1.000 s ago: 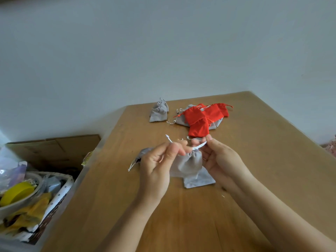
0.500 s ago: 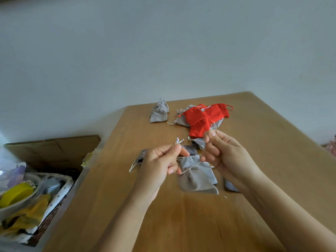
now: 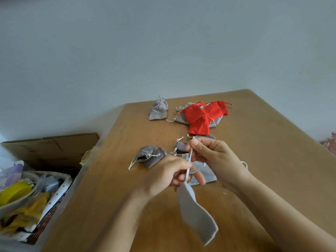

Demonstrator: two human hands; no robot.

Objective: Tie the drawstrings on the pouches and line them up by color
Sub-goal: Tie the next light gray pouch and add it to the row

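A grey pouch [image 3: 196,213] hangs in the air near me from its white drawstring [image 3: 189,160]. My left hand [image 3: 169,174] pinches the string low, just above the pouch's mouth. My right hand [image 3: 212,157] pinches the same string higher up. Under my hands another grey pouch [image 3: 205,173] lies flat on the wooden table [image 3: 109,188]. Two darker grey pouches [image 3: 151,157] lie to the left, one more [image 3: 181,147] behind my right fingers. Tied grey pouches [image 3: 158,110] sit at the far edge, beside a heap of red pouches [image 3: 201,115] on grey ones.
Left of the table stands a wicker basket [image 3: 52,206] with yellow cloth, a bowl and a yellow tape roll [image 3: 14,191]. A brown cardboard box [image 3: 51,148] sits behind it. A plain wall rises beyond the table's far edge.
The grey pouch has been lifted off the table and now dangles toward me. My hands have shifted from a sideways pull to holding the string one above the other.
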